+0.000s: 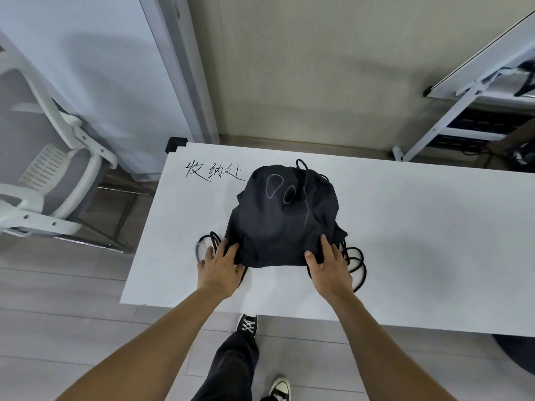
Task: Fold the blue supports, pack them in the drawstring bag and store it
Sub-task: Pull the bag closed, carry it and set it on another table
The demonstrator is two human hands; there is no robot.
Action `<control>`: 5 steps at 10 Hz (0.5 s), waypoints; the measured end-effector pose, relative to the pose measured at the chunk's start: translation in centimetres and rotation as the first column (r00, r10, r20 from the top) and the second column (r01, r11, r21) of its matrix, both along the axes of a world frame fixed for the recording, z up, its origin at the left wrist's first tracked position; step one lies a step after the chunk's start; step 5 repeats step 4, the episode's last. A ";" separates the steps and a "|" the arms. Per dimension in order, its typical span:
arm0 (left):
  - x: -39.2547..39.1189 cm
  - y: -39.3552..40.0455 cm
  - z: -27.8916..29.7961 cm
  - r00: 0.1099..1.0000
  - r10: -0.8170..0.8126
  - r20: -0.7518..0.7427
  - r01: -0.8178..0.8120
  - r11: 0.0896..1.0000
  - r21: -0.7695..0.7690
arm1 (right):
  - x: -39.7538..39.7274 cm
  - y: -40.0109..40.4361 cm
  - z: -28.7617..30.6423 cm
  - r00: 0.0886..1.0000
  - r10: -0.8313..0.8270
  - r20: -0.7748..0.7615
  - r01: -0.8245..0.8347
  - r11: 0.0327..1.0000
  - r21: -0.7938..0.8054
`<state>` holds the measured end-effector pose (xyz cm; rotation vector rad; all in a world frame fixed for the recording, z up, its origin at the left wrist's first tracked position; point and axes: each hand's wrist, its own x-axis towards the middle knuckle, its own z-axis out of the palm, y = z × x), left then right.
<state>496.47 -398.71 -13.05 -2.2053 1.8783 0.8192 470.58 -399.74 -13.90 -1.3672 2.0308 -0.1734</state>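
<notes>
A bulging black drawstring bag (285,218) with chalk-like grey scribbles lies on the white table (419,241), its cinched mouth pointing away from me. My left hand (221,264) grips the bag's near left corner. The near right corner is under my right hand (328,261), fingers curled on the fabric. Black cords (357,264) loop out beside each hand. No blue supports are visible; whatever fills the bag is hidden.
Handwritten black characters (212,170) mark the table's far left area, just beyond the bag. A white chair (58,175) stands to the left, a white metal frame (469,111) at the far right. My legs and shoes show below the table's near edge.
</notes>
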 end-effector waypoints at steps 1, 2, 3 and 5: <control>-0.6 0.4 3.4 0.998 0.012 0.054 -0.009 0.998 -0.054 | -0.6 0.2 2.5 0.993 0.035 -0.117 -0.051 0.989 -0.139; -1.8 1.7 6.0 0.998 0.010 0.060 -0.001 0.990 -0.143 | -0.9 0.9 4.7 0.988 0.076 -0.133 -0.109 0.960 -0.258; -3.8 4.8 9.2 0.998 -0.056 0.017 0.058 0.958 -0.281 | -0.6 3.1 8.1 0.984 0.150 -0.095 -0.176 0.891 -0.419; -5.0 6.4 11.4 0.997 -0.072 0.006 0.069 0.922 -0.380 | -0.5 4.4 10.3 0.982 0.169 -0.083 -0.188 0.850 -0.492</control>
